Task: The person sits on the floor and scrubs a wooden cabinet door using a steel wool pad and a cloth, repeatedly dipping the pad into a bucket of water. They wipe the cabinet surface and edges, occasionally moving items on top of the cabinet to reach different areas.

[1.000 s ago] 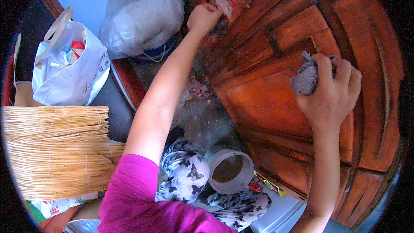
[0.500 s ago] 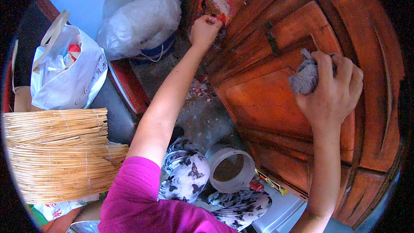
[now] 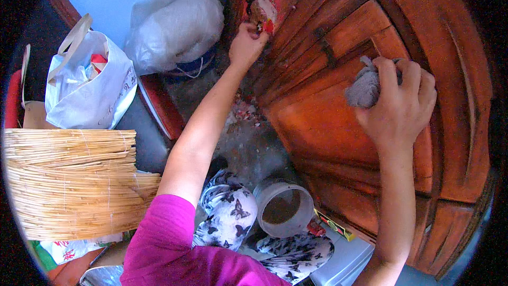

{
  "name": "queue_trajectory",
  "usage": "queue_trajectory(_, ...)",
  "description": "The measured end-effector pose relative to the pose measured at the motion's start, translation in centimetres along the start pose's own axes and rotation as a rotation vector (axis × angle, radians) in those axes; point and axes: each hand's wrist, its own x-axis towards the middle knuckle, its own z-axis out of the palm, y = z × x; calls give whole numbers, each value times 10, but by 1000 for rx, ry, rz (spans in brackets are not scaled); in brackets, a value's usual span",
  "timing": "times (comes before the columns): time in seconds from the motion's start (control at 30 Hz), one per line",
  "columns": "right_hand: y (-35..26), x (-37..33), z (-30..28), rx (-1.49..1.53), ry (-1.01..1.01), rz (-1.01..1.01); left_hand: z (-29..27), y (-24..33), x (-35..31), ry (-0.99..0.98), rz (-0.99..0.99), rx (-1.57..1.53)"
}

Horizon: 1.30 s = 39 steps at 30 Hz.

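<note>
My right hand [image 3: 400, 100] grips a bunched grey cloth [image 3: 364, 86] against the reddish-brown wooden panelling [image 3: 317, 122], fingers curled over it. Up at the panelling's far left, my left hand [image 3: 247, 46] is closed at the lower edge of a torn, peeling patch [image 3: 264, 8] of red, black and pale scraps. Its fingertips are pinched together there; whether a scrap is between them, I cannot make out. Below, between my knees, stands a whitish plastic bucket [image 3: 302, 213] with murky brownish liquid inside.
Torn bits [image 3: 246, 111] litter the grey floor beneath my left forearm. To the left are a plastic-wrapped bundle [image 3: 182, 32], a white tote bag [image 3: 95, 103] and a roll of thin reed matting [image 3: 74, 196]. A yellow-and-black box [image 3: 334, 224] lies right of the bucket.
The whole view has shifted slightly. My right hand and the cloth appear a little farther left, still at the panelling. My left hand stays beside the torn patch, a touch lower.
</note>
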Motion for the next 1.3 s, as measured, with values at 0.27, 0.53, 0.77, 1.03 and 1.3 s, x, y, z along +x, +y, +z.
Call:
queue_trajectory(0.27, -2, -2, 13, 16, 34, -6, 18, -77, 4, -190, -113, -30)
queue_trajectory(0.53, 1, -5, 38, 158, 90, -32, 19, -26, -63, -307, -772, -1240)
queue_trajectory(0.77, -3, 3, 52, 317, 188, -44, 16, 22, -114, -263, -469, -1071)
queue_trajectory(1.03, -15, -15, 37, 727, 412, 92, 29, 16, -118, -54, -413, -1145)
queue_trajectory(1.3, -28, -40, 16, 1463, 537, 242, 14, -46, -128, -275, -509, -1250)
